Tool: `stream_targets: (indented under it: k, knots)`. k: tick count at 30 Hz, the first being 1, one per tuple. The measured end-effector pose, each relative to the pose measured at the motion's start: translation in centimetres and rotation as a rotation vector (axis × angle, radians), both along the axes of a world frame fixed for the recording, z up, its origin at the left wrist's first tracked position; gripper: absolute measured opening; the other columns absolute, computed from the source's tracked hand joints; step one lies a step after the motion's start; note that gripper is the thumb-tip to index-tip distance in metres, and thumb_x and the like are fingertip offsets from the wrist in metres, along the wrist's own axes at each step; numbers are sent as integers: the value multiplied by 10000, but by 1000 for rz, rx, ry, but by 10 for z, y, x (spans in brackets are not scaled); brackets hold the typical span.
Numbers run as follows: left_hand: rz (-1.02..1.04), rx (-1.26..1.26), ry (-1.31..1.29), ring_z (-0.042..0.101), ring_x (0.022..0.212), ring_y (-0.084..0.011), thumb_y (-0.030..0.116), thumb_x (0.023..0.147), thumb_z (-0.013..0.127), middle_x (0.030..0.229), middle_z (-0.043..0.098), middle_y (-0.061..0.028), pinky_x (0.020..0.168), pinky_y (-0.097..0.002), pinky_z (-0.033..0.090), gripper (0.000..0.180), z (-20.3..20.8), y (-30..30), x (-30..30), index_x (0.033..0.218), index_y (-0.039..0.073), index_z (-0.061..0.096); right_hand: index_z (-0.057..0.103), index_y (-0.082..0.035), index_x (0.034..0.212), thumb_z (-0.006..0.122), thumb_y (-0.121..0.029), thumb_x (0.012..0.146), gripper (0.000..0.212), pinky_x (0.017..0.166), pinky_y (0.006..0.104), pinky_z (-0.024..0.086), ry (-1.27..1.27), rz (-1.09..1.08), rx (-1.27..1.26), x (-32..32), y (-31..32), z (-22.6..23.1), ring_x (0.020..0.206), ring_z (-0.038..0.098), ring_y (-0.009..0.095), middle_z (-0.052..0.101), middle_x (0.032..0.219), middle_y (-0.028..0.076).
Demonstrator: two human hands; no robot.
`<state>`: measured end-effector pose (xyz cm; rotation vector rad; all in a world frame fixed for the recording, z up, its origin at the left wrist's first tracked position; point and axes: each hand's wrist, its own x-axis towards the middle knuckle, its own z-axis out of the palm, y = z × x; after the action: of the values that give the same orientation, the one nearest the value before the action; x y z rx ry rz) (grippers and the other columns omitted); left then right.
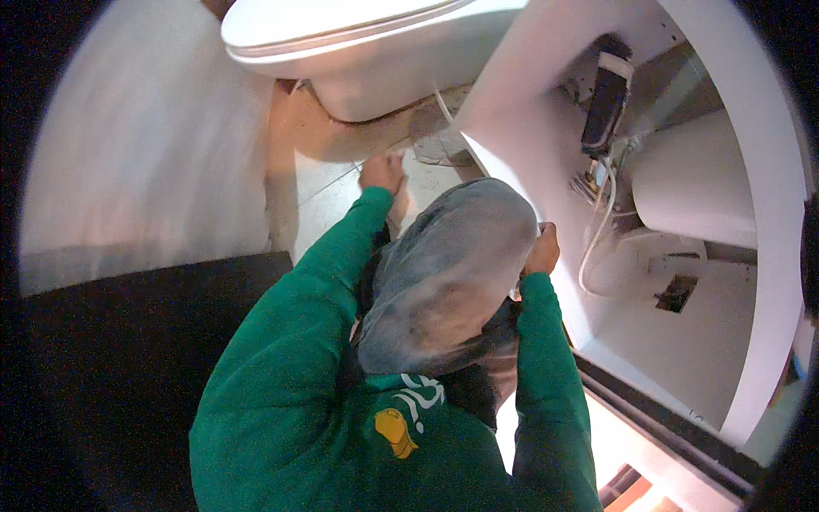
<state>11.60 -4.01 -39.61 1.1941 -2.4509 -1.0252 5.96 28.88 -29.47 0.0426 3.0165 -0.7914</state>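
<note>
Left hand (381,173) presses flat on tiled floor (328,192) beneath white toilet bowl (375,60); right hand (543,250) clamps edge of white cabinet panel (512,128), panel rising ahead. Hands well apart. Grey hood (444,273) between. Hose (597,230) hangs inside cabinet.

Toilet (358,51) sits at the far end of the floor (328,192), cabinet (529,111) just to its right. Inside the cabinet, a pipe (695,179) lies behind hanging cables (597,226), near the right side.
</note>
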Motion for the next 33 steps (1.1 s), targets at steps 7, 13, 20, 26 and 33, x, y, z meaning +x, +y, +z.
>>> stream_targets:
  k: [7,13,20,26,33]
  knots:
    - [-205,-128,607,627,1092,-370,339,825,785,1174,654,-143,940,-448,514,439,45,39,-65,1177,92,694,617,-41,1030,673,-255,895,260,747,424,539,64,138,-124,-1,21,-25,802,697,288,729,914,165]
    - [-212,-143,615,635,1078,-360,348,833,781,1084,690,-152,947,-464,512,376,37,42,-93,1101,87,743,625,-35,1000,596,-222,937,200,731,375,528,-141,-128,-585,-9,22,-29,787,656,216,714,895,114]
    - [-172,-156,630,624,1027,-355,356,853,759,1051,688,-140,905,-467,516,340,43,50,-87,1063,89,752,618,-39,1001,596,-217,944,188,727,394,531,50,79,-227,6,6,-5,793,659,217,714,889,122]
    - [-197,-210,620,621,1043,-344,340,886,734,1048,684,-132,870,-465,522,311,33,48,-87,1084,101,741,609,-45,996,595,-216,946,179,724,402,532,54,91,-78,10,2,-4,795,668,239,715,889,137]
    - [-95,179,579,666,932,-360,243,934,675,1095,681,-166,847,-450,541,265,-16,44,-45,1141,83,718,599,-51,992,594,-214,950,169,721,411,533,47,92,-26,11,-1,0,798,679,266,717,889,155]
